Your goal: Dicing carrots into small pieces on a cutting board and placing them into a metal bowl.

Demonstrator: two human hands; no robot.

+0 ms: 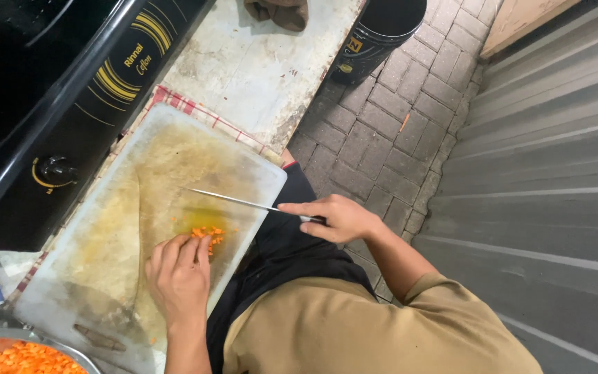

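A stained white cutting board [105, 228] lies on a checked cloth on the counter. My left hand [178, 273] rests flat on the board, its fingertips touching a small pile of diced carrot [207, 235]. My right hand [337, 216] grips the handle of a long thin knife [233, 199], whose blade is held level just above the board, pointing left, beyond the carrot pile. The blade does not touch the carrot.
A black gas stove [57, 104] with a knob stands left of the board. A metal bowl of diced carrot [25, 357] sits at the bottom left. A black bin [375, 34] stands on the brick floor, a grey corrugated wall on the right.
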